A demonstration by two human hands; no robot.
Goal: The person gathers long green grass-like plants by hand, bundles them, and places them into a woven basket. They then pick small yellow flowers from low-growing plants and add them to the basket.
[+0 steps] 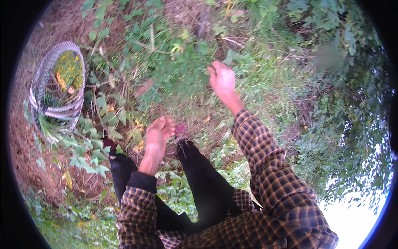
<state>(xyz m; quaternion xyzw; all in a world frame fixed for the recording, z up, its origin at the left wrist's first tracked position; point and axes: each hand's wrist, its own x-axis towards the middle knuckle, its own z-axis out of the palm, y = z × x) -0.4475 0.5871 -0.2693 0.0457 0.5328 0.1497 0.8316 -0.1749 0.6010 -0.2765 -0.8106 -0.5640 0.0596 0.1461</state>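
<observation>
My right hand (222,77) reaches out over low green plants (180,65) dotted with small yellow flowers or buds. Its thumb and fingers are bent together at the plants' edge, and whatever may be between them is too small to make out. My left hand (160,130) hangs nearer my body, above my feet, with its fingers curled in. What lies inside that curl is hidden. To the far left a woven basket (34,93) with a handle stands on the slope. Inside it are a heap of yellow flower heads (70,67) and an orange-tan piece (60,81).
Long green stems (49,126) stick out at the basket's near end. Leafy vines (90,155) and bare reddish soil (34,168) lie below it. A pinkish-red shoe (181,130) shows under my black trouser leg (199,174). Dense foliage (342,124) rises on the right.
</observation>
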